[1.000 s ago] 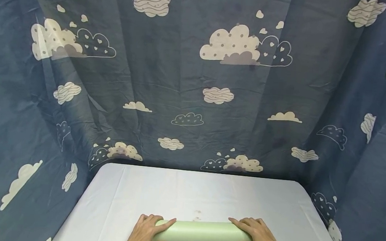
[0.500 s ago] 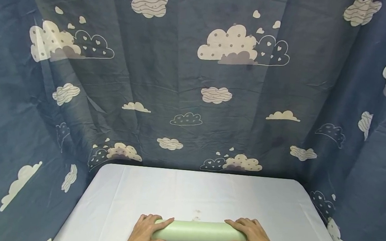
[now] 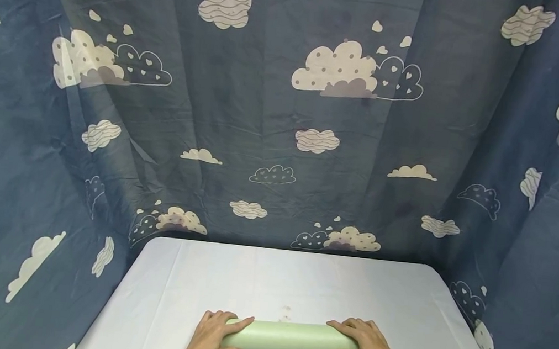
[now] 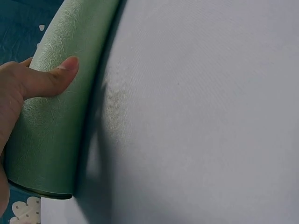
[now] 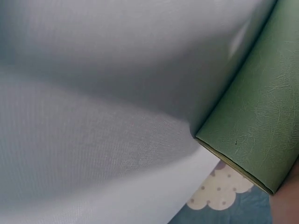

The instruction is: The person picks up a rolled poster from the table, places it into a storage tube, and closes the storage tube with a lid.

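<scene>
A light green rolled mat (image 3: 290, 339) with a faintly creased, leathery surface lies crosswise near the front of the white table. My left hand (image 3: 210, 336) grips its left end, thumb on the near side and fingers over the top. At the opposite end, my right hand (image 3: 368, 348) holds the roll the same way. In the left wrist view, the left thumb (image 4: 51, 81) presses on the green surface, and the roll's end edge shows below it. The right wrist view shows thin layered edges at the roll's end (image 5: 238, 161); only a sliver of the right hand appears there.
The white-covered table (image 3: 290, 281) has rounded far corners and a few small brownish marks (image 3: 286, 310) just beyond the roll. Dark blue cloud-print curtains (image 3: 276, 102) surround it at the back and both sides.
My right hand has shifted slightly left, and the roll's right end sits a little further in with it. The left hand stays nearly in place; the head view has tilted slightly.
</scene>
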`<action>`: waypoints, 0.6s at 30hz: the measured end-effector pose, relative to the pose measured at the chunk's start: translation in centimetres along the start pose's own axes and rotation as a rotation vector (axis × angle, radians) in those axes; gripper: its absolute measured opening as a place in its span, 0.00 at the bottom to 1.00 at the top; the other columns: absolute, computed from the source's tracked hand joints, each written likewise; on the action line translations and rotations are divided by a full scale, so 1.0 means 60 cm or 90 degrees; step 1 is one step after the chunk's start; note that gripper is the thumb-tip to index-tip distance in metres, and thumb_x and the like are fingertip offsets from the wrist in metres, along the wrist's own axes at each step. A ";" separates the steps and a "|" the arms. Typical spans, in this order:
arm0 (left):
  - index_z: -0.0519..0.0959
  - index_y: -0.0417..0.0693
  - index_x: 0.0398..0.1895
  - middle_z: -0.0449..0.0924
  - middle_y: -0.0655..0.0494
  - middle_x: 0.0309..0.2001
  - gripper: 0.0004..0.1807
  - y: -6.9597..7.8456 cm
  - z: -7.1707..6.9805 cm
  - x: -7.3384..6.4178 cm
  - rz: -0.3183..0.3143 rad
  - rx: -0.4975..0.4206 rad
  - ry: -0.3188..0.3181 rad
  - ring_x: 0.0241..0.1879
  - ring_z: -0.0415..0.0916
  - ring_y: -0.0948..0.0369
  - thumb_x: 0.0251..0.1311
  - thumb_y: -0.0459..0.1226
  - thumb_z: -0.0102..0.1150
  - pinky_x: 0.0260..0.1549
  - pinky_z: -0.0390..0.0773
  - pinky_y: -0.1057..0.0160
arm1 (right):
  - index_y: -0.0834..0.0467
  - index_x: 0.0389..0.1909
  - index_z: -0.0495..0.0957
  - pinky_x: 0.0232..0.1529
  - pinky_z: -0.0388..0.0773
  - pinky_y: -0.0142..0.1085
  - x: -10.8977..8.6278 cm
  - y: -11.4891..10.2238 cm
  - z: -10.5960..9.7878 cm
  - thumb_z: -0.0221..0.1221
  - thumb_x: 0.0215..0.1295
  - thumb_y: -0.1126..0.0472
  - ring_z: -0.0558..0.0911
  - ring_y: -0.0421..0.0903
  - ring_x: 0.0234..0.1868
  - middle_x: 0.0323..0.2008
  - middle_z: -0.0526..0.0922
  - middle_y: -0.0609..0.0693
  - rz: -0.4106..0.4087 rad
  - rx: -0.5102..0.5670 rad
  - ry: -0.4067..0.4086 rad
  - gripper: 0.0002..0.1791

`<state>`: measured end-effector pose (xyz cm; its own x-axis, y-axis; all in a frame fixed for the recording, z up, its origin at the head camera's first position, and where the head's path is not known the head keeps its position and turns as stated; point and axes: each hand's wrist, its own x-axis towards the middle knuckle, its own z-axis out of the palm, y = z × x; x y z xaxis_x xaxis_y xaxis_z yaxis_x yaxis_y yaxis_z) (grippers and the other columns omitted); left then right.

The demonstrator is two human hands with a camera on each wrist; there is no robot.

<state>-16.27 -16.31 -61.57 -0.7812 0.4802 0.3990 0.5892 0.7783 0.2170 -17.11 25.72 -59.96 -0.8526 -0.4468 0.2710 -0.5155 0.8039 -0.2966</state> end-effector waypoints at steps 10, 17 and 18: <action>0.77 0.64 0.70 0.84 0.57 0.53 0.43 -0.011 -0.013 0.009 0.046 0.025 0.030 0.51 0.78 0.59 0.44 0.58 0.76 0.45 0.69 0.56 | 0.42 0.65 0.80 0.46 0.74 0.44 0.006 -0.005 -0.003 0.68 0.53 0.27 0.80 0.36 0.45 0.46 0.84 0.37 -0.015 -0.028 0.017 0.40; 0.78 0.58 0.69 0.82 0.49 0.59 0.32 -0.016 -0.046 0.011 0.012 0.038 0.084 0.59 0.78 0.51 0.61 0.54 0.67 0.49 0.75 0.48 | 0.47 0.66 0.80 0.53 0.76 0.49 0.008 0.007 -0.049 0.64 0.64 0.32 0.83 0.46 0.52 0.52 0.86 0.45 0.103 0.019 -0.011 0.35; 0.78 0.57 0.68 0.82 0.47 0.61 0.29 -0.021 -0.054 0.010 0.000 0.032 0.101 0.61 0.78 0.48 0.64 0.51 0.66 0.51 0.74 0.45 | 0.47 0.65 0.80 0.54 0.76 0.51 0.007 0.013 -0.059 0.64 0.66 0.35 0.84 0.48 0.53 0.52 0.86 0.45 0.114 0.016 0.010 0.32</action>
<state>-16.81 -18.33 -58.72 -0.7367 0.4125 0.5358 0.5745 0.7997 0.1742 -17.57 27.57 -56.85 -0.9296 -0.2909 0.2263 -0.3578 0.8597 -0.3646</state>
